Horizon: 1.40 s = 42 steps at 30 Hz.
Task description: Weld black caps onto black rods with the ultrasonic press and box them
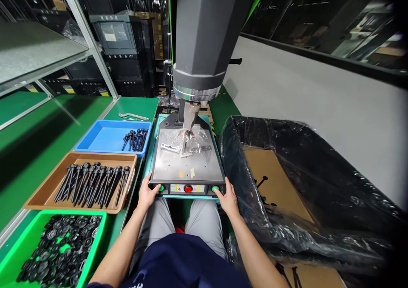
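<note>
A bench press machine with a grey head stands in front of me, its metal tip low over the work plate. Clear plastic film and a small fixture surround the tip; the part under it cannot be made out. My left hand lies at the base's left front corner, thumb on the left green button, fingers stretched along the side. Mirroring it, my right hand has its thumb on the right green button. Between them sits a red button. Neither hand holds a loose part.
On the left bench are a blue tray with several black rods, a brown tray of capped black rods, a green bin of black discs and a wrench. At right stands a black plastic-lined box with cardboard.
</note>
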Available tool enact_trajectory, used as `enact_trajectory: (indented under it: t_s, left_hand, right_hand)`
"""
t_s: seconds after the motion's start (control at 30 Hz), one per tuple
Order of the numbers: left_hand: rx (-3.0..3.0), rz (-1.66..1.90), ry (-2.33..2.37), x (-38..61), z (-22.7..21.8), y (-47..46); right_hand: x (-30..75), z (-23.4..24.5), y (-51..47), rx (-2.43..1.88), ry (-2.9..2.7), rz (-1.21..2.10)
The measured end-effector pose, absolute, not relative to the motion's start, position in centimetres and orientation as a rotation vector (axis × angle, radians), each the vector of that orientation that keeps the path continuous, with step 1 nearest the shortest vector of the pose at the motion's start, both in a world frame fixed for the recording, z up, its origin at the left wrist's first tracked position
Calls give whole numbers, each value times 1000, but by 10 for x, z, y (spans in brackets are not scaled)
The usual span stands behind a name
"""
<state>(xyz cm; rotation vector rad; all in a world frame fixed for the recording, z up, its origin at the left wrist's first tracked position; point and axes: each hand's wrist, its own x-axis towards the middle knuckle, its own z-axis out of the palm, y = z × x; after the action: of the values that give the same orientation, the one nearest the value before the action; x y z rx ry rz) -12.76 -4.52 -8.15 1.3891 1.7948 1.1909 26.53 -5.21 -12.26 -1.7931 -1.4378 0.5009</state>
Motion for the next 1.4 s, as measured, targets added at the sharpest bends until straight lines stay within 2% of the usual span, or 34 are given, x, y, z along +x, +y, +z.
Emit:
enact_trajectory:
  t_s: [0.27, 0.73, 0.87, 0.97, 1.03, 1.13, 1.27, 1.4]
  left_hand:
    - [1553, 1124, 1750, -138, -96, -48]
    - [1531, 1108, 1726, -137, -96, -50]
    - [1417, 1165, 1806, -131, -78, -51]
    - [1391, 1343, 1859, -116, -51, -53]
    - [1387, 1416, 1741, -100, -33, -52]
    - [1235, 1278, 1422, -67, -16, -44]
    - [718, 1107, 1051, -25, -9, -19]
    - [266, 1139, 789, -7, -4, 12]
  right_hand:
    - [265, -122, -55, -1803, -1471, 506]
    - [263, -117, -56, -1787, -1422, 589]
    - [262, -118, -56, -1779, -1411, 585]
    - [262, -117, -56, -1773, -1419, 602]
    - [262, -117, -56, -1767, -1416, 607]
    - [261, -118, -56, -1757, -1382, 603]
    - [261, -116, -54, -1729, -1303, 663]
    - [257, -99, -54, -1708, -1146, 594]
